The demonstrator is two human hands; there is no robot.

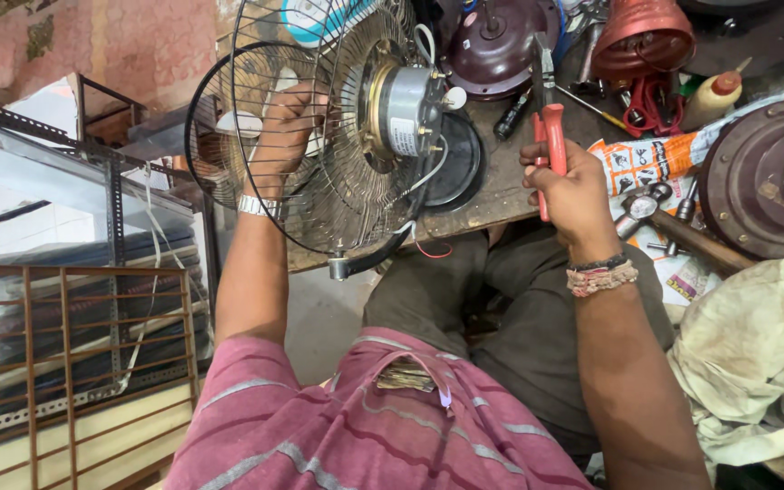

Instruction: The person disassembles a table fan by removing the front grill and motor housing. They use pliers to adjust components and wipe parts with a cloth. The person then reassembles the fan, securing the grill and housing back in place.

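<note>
hammer [682, 231] on workbench [501, 186] | red cone [641, 36] at back | squeeze bottle [714, 95] beside it | rag [746, 349] at right | metal rack [74, 363] at left

A: What can't you make out here?

B: The fan guard [319, 136] runs off the top edge, so its upper rim is lost. The left hand [285, 127] sits behind the wires; its fingertips are hidden.

A: And the pliers [546, 109]?

B: The right hand [569, 186] covers most of the red handles, and the tip is too dark to read against the workbench [501, 186].

A: The far right edge?

B: The round motor housing [769, 177] is cut by the frame, and the cloth [746, 354] hides the bench's near corner.
</note>
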